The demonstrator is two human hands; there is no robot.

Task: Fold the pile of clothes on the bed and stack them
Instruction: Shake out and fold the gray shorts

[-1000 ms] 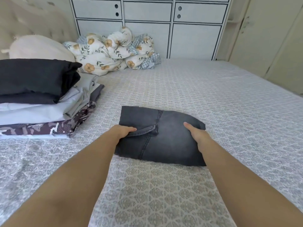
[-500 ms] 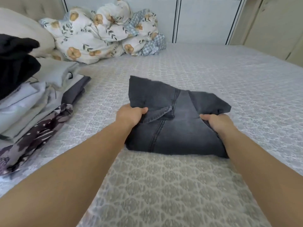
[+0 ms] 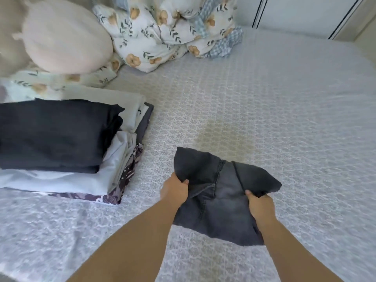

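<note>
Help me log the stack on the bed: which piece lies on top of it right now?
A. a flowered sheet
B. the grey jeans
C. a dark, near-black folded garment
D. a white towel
C: a dark folded garment tops the stack, while both hands grip the grey jeans apart from it.

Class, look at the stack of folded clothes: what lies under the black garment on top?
Under the black garment lie white folded pieces, then a dark patterned piece at the bottom. Only their edges show; the rest is covered.

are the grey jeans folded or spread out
Folded: the grey jeans form a compact layered bundle, pinched by left hand and right hand.
</note>
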